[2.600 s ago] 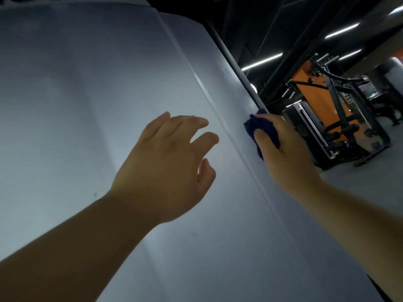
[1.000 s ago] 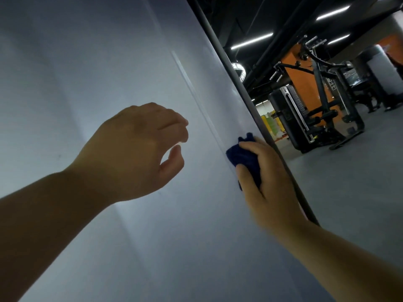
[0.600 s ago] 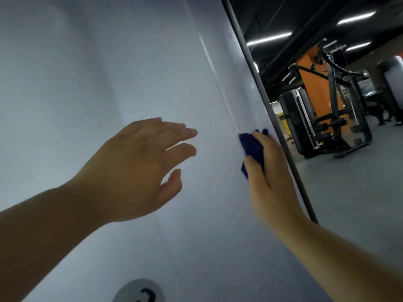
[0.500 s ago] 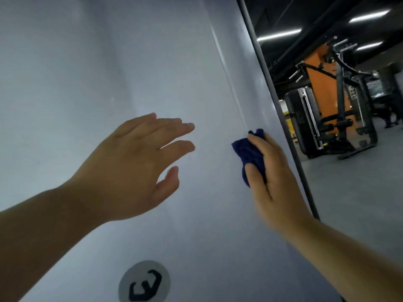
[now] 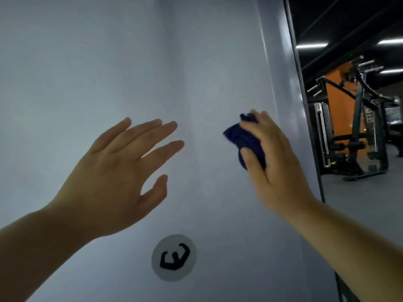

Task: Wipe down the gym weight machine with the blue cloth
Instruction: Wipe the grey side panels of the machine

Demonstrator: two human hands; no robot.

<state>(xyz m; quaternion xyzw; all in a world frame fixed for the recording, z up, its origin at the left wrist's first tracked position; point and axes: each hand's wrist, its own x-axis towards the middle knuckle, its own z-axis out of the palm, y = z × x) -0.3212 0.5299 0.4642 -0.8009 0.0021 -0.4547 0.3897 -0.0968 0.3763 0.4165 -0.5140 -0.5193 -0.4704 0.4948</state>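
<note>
The weight machine's pale grey panel (image 5: 109,62) fills most of the head view, with a round logo sticker (image 5: 173,257) low in the middle. My right hand (image 5: 272,162) grips a bunched dark blue cloth (image 5: 244,138) and presses it against the panel, left of the panel's dark right edge (image 5: 305,105). My left hand (image 5: 122,175) hovers in front of the panel with straight, spread fingers and holds nothing. Whether it touches the surface I cannot tell.
Beyond the panel's right edge, a black and orange gym machine (image 5: 353,131) stands on the grey floor (image 5: 366,203). Strip lights (image 5: 311,46) hang from the dark ceiling.
My right hand has slid the cloth down and leftward across the panel, away from its right edge. The logo sticker has come fully into view. My left hand's fingers have straightened.
</note>
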